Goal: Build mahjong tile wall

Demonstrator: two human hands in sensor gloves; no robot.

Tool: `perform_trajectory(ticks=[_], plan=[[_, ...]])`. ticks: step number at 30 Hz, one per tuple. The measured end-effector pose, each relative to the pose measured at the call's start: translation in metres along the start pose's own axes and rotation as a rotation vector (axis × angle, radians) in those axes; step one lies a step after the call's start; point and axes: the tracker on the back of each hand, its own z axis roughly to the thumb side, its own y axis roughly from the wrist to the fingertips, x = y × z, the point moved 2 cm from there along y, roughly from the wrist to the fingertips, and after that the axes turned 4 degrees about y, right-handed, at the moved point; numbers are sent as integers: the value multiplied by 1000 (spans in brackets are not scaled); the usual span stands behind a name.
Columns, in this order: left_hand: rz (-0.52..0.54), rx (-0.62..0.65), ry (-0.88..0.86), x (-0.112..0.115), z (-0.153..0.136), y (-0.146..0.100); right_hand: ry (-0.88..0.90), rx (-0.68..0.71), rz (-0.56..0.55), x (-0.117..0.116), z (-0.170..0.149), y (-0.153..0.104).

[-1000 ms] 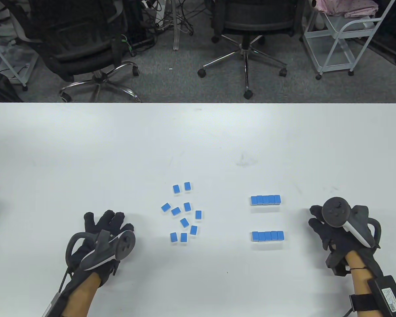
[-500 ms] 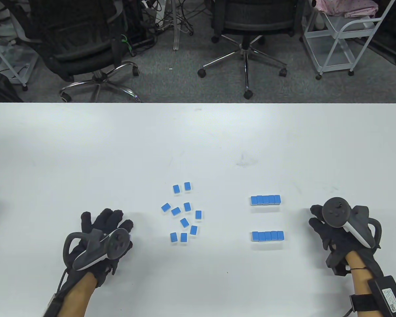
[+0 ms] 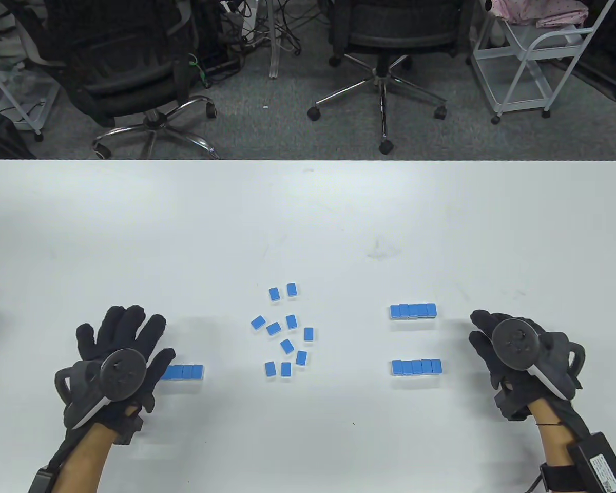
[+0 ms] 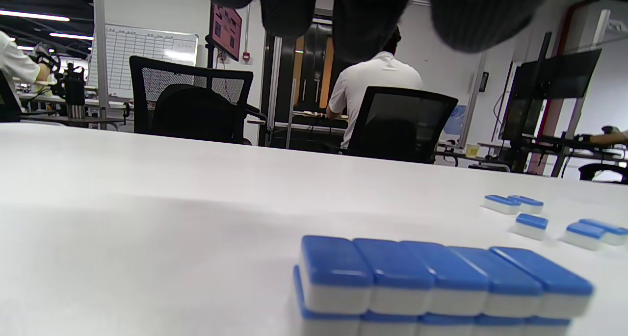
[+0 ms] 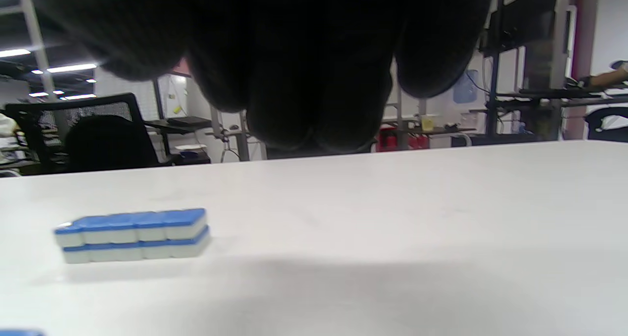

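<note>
Left hand (image 3: 120, 349) spread, empty, at 9 o'clock of tile stack (image 3: 184, 372); right hand (image 3: 498, 344) relaxed, empty.

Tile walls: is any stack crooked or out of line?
Slightly. On the left wall the top row overhangs the bottom row at its left end; the far right wall is staggered too. Loose tiles lie scattered mid-table.

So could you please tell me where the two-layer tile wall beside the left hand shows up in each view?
Table view: left tile wall lies lower left, its left end under the left hand.
Left wrist view: bottom centre to right, close up.
Right wrist view: not in it; the wall there is another one.
Shared landmark: the white table in all views; the loose tiles also show at the left wrist view's right.
</note>
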Motion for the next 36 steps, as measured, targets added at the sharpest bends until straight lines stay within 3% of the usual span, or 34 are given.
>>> perform_trajectory(ticks=[8, 16, 21, 27, 36], plan=[[44, 39, -23, -8, 8, -7, 26, 211, 5, -2, 75, -19], [38, 62, -132, -9, 11, -10, -78, 457, 201, -50, 200, -39], [53, 96, -149, -12, 17, -15, -213, 440, 245, -81, 257, -37], [81, 116, -178, -18, 16, -19, -267, 318, 269, -113, 284, -20], [68, 134, -186, -17, 18, -16, -320, 277, 229, -126, 289, -10]])
